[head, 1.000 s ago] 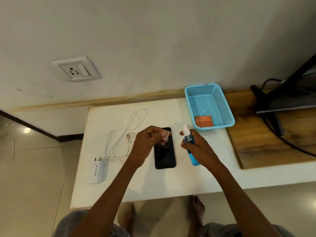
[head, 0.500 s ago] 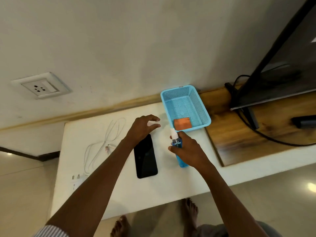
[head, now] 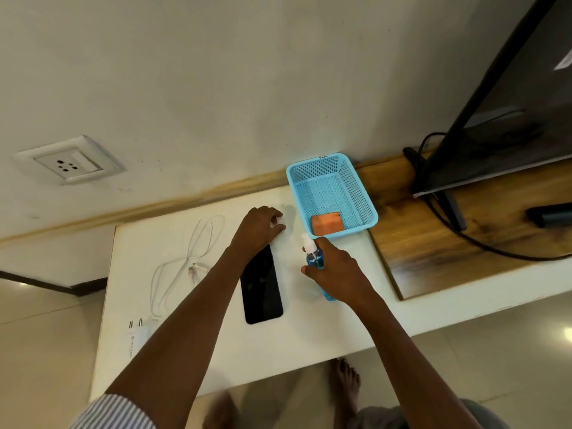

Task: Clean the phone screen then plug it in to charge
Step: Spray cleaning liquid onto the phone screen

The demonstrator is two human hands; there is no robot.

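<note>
Gripping a blue spray bottle [head: 315, 258] upright, the right hand [head: 339, 272] sits at three o'clock of the black phone [head: 261, 286], which lies face up mid-table [head: 309, 329]. A second ago the left hand [head: 258, 232] held the bottle's small clear cap [head: 277, 225] above the phone; now it has carried the cap to twelve o'clock of the phone, fingers curled round it against the tabletop. Uncapped, the bottle looks ready for spraying. At nine o'clock lie the white cable [head: 185, 264] and charger [head: 136, 331]; an orange cloth [head: 327, 224] waits in the blue basket [head: 365, 199] at one o'clock.
</note>
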